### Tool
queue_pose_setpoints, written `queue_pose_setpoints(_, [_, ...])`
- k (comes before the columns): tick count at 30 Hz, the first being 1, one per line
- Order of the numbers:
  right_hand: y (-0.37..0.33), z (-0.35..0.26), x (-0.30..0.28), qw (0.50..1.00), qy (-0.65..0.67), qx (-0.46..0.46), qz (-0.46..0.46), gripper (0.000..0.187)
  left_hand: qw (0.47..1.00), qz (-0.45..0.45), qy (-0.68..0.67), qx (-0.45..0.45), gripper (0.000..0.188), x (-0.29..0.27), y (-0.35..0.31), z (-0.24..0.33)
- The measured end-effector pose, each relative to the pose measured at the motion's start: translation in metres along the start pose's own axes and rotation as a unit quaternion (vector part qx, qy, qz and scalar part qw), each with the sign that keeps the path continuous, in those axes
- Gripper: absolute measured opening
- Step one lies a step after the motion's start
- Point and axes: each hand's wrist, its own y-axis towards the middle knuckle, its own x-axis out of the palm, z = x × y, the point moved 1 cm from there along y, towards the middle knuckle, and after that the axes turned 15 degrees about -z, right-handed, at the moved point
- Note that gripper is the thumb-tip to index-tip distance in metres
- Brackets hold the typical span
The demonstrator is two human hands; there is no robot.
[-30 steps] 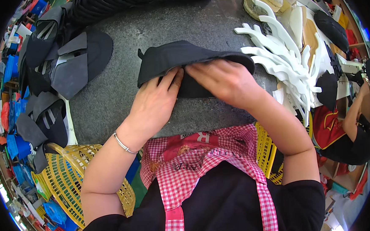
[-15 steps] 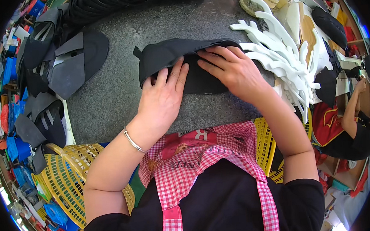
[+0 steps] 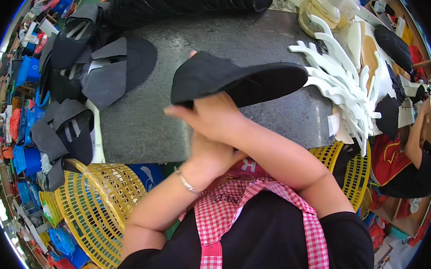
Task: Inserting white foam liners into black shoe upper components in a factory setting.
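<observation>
A black slipper-like piece (image 3: 207, 78) is tilted above the dark grey worktop (image 3: 141, 129), with a rounded end at the left and a flat oval part toward the right. My right hand (image 3: 219, 115) reaches across from the right and grips it from below, fingers hidden in or behind it, thumb stretched out to the left. Under the right hand lies my left hand (image 3: 207, 152), wrists crossed; it is blurred and its fingers are mostly covered. One fingertip shows behind the piece's upper left edge; I cannot tell whose hand it belongs to.
Black pieces with grey flaps (image 3: 105, 74) are piled at the left. A long black ribbed stack (image 3: 183, 6) lines the far edge. White wavy strips (image 3: 342, 72) lie at the right, near a glue-crusted tub (image 3: 316, 12). Yellow baskets (image 3: 89, 206) stand below. Another person's arm (image 3: 417, 127) shows far right.
Both hands were spread along the piece's opening on the worktop. Now the piece is turned and tilted, and my right hand has crossed over the left. The view has shifted somewhat.
</observation>
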Motion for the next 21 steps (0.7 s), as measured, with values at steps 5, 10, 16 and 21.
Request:
queue_pose_setpoints(5, [0.041,-0.013,-0.007,0.966,-0.185,0.026,-0.179,0.031,0.998,-0.005,-0.003,0.063,0.049,-0.041,-0.023,0.006])
queue_pose_setpoints(10, [0.011,0.029,-0.028,0.831,-0.553,-0.043,-0.033,0.051,0.983,0.123,0.001,0.140,0.046,-0.102,-0.028,-0.013])
queue_pose_setpoints(16, [-0.037,0.064,-0.052,0.892,-0.413,-0.115,-0.141,0.058,0.954,0.007,0.300,-0.018,0.052,-0.085,-0.013,-0.059])
queue_pose_setpoints(21, [-0.047,0.062,-0.042,0.949,-0.250,-0.188,-0.035,0.060,0.919,-0.037,0.392,-0.026,0.051,-0.067,-0.017,-0.057])
